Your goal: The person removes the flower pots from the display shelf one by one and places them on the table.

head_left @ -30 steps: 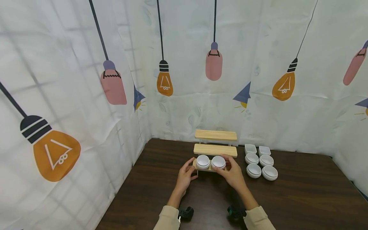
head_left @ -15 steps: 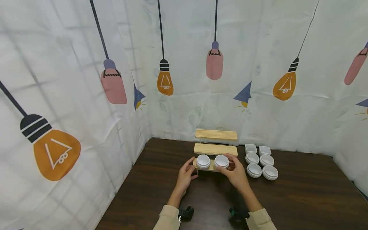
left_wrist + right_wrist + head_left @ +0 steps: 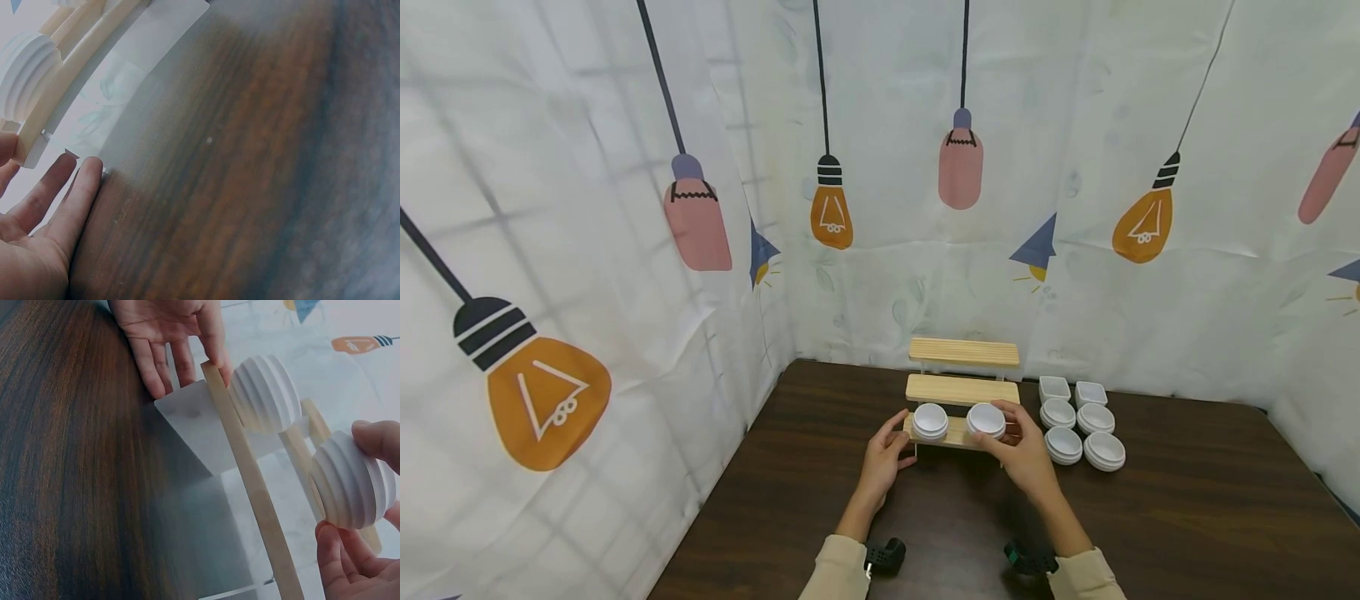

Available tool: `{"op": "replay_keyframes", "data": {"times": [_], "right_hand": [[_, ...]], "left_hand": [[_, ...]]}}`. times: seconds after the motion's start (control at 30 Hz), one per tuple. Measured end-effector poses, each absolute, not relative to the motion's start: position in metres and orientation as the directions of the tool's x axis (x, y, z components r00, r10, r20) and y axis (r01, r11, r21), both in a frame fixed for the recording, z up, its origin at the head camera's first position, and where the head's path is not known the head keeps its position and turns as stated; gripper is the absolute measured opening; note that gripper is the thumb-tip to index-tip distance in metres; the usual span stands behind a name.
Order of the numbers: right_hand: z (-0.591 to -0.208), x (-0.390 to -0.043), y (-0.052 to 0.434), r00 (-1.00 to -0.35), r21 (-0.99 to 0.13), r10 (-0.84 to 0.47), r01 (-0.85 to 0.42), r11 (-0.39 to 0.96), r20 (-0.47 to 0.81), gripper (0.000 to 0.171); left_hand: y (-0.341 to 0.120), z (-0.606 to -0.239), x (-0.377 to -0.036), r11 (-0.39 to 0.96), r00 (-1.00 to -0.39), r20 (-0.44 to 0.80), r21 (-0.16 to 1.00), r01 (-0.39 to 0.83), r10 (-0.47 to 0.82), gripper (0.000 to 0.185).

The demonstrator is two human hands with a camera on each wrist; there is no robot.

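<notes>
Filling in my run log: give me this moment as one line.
right hand: grips right bowl on lowest shelf | left hand: touches shelf's left end | left bowl: on shelf | spare bowls: right

The head camera looks forward and down from above at the whole table (image 3: 1187, 508), stand (image 3: 962, 390) at twelve o'clock. Both wrist cameras sit low and close, sharing the stand's lowest shelf (image 3: 250, 481) and the left hand (image 3: 172, 337).

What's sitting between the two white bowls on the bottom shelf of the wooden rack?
Nothing: in the head view only bare wood of the bottom shelf shows between the left bowl and the right bowl, which the right hand grips.
</notes>
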State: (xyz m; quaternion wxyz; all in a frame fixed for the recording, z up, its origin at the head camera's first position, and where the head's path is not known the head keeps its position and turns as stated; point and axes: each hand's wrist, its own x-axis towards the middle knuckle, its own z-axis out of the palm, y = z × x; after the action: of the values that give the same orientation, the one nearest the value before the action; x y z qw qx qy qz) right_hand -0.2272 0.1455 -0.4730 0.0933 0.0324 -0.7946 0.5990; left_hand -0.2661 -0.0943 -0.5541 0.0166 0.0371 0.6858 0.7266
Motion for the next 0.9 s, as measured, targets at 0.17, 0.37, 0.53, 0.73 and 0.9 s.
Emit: {"op": "replay_keyframes", "data": {"times": [0.17, 0.37, 0.53, 0.73, 0.9], "right_hand": [[-0.470, -0.224, 0.148, -0.974, -0.938, 0.058, -0.195, 0.286, 0.220, 0.061], [-0.478, -0.229, 0.154, -0.976, -0.944, 0.083, -0.172, 0.282, 0.203, 0.060], [-0.500, -0.241, 0.163, -0.974, -0.943, 0.098, -0.167, 0.288, 0.202, 0.063], [-0.505, -0.241, 0.171, -0.970, -0.937, 0.098, -0.187, 0.294, 0.224, 0.062], [-0.506, -0.240, 0.177, -0.969, -0.927, 0.100, -0.181, 0.329, 0.225, 0.062]], "left_hand": [[-0.094, -0.554, -0.266, -0.053, -0.997, 0.019, 0.998, 0.015, 0.070, 0.047], [-0.094, -0.554, -0.266, -0.053, -0.997, 0.020, 0.998, 0.016, 0.069, 0.047], [-0.094, -0.555, -0.266, -0.056, -0.997, 0.034, 0.998, 0.030, 0.075, 0.048], [-0.094, -0.556, -0.267, -0.052, -0.996, 0.038, 0.998, 0.034, 0.076, 0.047], [-0.094, -0.555, -0.267, -0.052, -0.997, 0.032, 0.998, 0.028, 0.072, 0.047]]}}
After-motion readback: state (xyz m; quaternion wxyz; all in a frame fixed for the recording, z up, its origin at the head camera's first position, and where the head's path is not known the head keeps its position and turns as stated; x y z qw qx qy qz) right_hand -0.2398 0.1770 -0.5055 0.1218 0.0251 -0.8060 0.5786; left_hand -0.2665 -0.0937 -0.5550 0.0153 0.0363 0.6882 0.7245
